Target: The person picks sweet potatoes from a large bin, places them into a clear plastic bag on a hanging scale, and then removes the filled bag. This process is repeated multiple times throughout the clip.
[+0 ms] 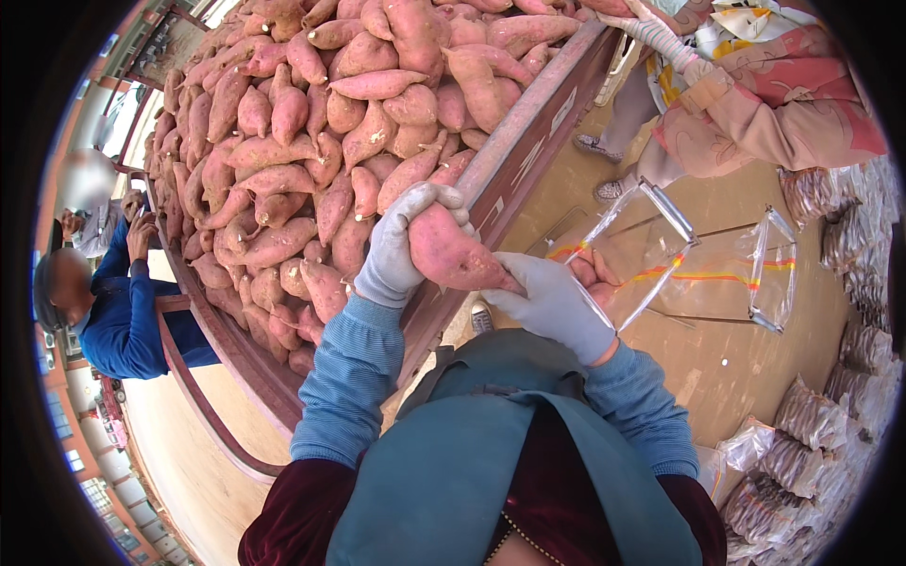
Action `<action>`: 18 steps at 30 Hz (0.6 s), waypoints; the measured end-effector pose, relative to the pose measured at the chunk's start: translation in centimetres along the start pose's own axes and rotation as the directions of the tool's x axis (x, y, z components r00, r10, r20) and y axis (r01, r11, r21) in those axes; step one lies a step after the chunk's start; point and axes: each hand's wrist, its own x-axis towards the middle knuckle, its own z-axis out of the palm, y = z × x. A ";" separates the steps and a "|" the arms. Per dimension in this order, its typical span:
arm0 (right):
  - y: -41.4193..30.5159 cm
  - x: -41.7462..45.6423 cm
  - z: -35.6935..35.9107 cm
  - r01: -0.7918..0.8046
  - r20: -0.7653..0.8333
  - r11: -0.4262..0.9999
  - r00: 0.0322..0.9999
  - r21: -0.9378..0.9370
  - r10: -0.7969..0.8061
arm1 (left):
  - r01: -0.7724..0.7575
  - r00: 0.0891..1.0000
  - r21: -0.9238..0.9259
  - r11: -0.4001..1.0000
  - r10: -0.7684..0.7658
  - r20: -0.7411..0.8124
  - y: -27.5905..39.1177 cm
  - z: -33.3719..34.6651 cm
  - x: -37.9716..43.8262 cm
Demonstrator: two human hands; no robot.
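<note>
A large reddish sweet potato (453, 251) is held between my two gloved hands, above the side wall of a trailer. My left hand (405, 244), in a pale grey work glove, wraps its thick end. The tapered end is pinched by my right hand (555, 297), gloved in the same way. Beyond my left hand lies a high heap of sweet potatoes (276, 152), many dusted with soil. To the right of my right hand, a clear plastic bag (623, 265) with orange and yellow stripes stands stretched on a metal frame, several sweet potatoes inside.
The trailer's metal side wall (520, 152) runs diagonally beside me. At upper right, a co-worker's gloved hand (658, 35) reaches over the heap. A person in blue (134, 318) is at the trailer's left side. Filled plastic bags (814, 453) are stacked along the right. Another striped bag frame (771, 272) stands nearby.
</note>
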 end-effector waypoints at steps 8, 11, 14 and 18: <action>1.4 -2.2 -2.1 0.062 -0.227 0.996 0.971 -0.058 -0.073 | -0.056 0.997 0.309 0.949 0.037 0.067 -0.8 2.6 4.0; 1.9 -3.7 -3.2 -0.266 -0.094 0.887 0.942 0.376 0.322 | -0.230 0.963 0.547 0.805 0.268 0.011 -2.5 1.8 5.2; 4.5 -6.3 -5.5 -0.365 -0.144 0.756 0.846 0.543 0.513 | -0.324 0.841 0.824 0.464 0.541 0.026 -2.7 -1.4 6.3; 8.6 -12.3 -12.7 -0.355 -0.517 0.748 0.555 0.561 0.652 | -0.200 0.918 0.955 0.219 0.383 0.104 -3.3 -2.0 5.9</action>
